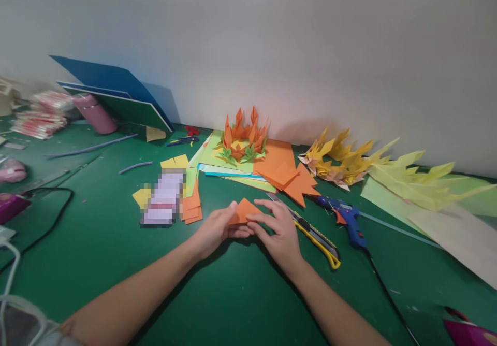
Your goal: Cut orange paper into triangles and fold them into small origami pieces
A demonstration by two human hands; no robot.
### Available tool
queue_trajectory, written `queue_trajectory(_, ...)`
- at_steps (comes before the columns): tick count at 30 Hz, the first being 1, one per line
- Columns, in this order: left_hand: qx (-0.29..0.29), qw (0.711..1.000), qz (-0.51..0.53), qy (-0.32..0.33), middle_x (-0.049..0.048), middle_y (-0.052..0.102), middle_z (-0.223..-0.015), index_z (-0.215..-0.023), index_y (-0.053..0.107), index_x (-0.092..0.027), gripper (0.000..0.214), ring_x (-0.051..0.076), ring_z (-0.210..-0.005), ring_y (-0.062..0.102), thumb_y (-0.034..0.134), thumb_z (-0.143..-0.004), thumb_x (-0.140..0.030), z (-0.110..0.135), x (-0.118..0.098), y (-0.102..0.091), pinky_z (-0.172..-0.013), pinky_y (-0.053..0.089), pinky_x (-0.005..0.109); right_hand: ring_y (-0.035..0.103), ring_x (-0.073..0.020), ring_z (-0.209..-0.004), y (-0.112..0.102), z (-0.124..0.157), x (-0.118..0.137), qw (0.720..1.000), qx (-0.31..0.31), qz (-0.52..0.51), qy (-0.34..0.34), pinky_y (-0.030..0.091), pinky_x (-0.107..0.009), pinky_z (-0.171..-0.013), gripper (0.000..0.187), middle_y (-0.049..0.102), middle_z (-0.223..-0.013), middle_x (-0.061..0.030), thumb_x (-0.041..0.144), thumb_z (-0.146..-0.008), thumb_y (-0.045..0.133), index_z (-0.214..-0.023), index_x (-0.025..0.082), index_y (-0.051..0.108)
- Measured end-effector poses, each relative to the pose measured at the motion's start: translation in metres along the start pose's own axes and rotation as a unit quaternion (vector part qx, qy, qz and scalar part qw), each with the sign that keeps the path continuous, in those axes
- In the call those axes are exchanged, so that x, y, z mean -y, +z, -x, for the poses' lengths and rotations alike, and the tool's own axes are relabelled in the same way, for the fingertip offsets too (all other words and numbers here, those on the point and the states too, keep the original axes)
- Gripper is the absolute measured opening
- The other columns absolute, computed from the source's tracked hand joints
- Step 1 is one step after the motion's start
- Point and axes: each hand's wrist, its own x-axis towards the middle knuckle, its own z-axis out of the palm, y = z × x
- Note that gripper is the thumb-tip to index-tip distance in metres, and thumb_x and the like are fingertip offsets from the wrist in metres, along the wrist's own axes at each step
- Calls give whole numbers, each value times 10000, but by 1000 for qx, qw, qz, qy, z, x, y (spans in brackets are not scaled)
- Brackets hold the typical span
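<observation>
A small orange piece of paper (244,210), folded to a point at the top, is held between my two hands over the green table. My left hand (221,225) grips its left side, thumb on the front and fingers underneath. On the right side, my right hand (277,227) pinches the lower edge between thumb and fingertips. Just right of that hand lies a yellow utility knife (316,240) with its blade out. Beyond the hands, several orange paper sheets (281,172) overlap beside an orange folded-paper crown (244,136).
A blue glue gun (347,219) with a black cord lies right of the knife. Yellow paper crowns (337,159) stand along the white partition (272,51). Left are a blurred-out phone (165,198), orange paper squares (192,208), a pink bottle (95,114) and leaning blue boards (112,84).
</observation>
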Motion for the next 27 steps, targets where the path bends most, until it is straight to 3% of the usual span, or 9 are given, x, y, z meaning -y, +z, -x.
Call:
queue_trajectory(4, 1, 1000, 13, -4, 69, 713, -772, -814, 667, -91, 314, 114, -667, 657, 795, -651, -327, -2, -1, -4, -658, 518, 205, 623, -213, -924, 0, 0, 1, 996, 42, -74, 31, 491, -371, -812, 114, 692, -958, -56, 254, -839, 592, -902, 255, 688)
queue_trajectory(9, -3, 1000, 11, -17, 74, 716, -782, -847, 648, -99, 245, 114, -687, 667, 752, -715, -278, -2, -1, -4, -633, 517, 189, 638, -218, -917, 2, 3, 1, 982, 27, -129, 133, 513, -373, -818, 218, 694, -982, -66, 268, -802, 607, -1015, 232, 640)
queue_trajectory(13, 8, 1000, 2, -8, 76, 717, -846, -887, 662, -105, 306, 117, -717, 661, 779, -672, -289, -1, -3, -4, -652, 519, 194, 643, -217, -925, 3, 4, -1, 969, 24, -167, 178, 520, -368, -828, 230, 697, -991, -74, 272, -777, 617, -998, 212, 641)
queue_trajectory(18, 6, 1000, -17, 2, 82, 699, -937, -905, 678, -109, 434, 141, -801, 633, 828, -576, -348, 1, -3, -1, -744, 509, 242, 646, -213, -919, 0, 2, 0, 967, 43, -178, 175, 519, -366, -828, 204, 705, -974, -76, 257, -781, 608, -973, 207, 655)
queue_trajectory(23, -36, 998, -46, 25, 22, 661, -742, -767, 670, -113, 422, 101, -656, 576, 815, -548, -443, 2, -2, 0, -634, 474, 218, 651, -205, -855, -2, 0, 3, 965, 63, -183, 179, 523, -353, -792, 184, 711, -935, -61, 271, -772, 629, -941, 217, 679)
queue_trajectory(27, -28, 997, -67, 15, -8, 633, -667, -744, 637, -116, 419, 68, -534, 539, 818, -544, -437, 2, -2, -1, -544, 428, 196, 649, -198, -804, -1, 0, 2, 957, 73, -204, 191, 524, -342, -759, 174, 712, -874, -50, 269, -768, 638, -928, 221, 687)
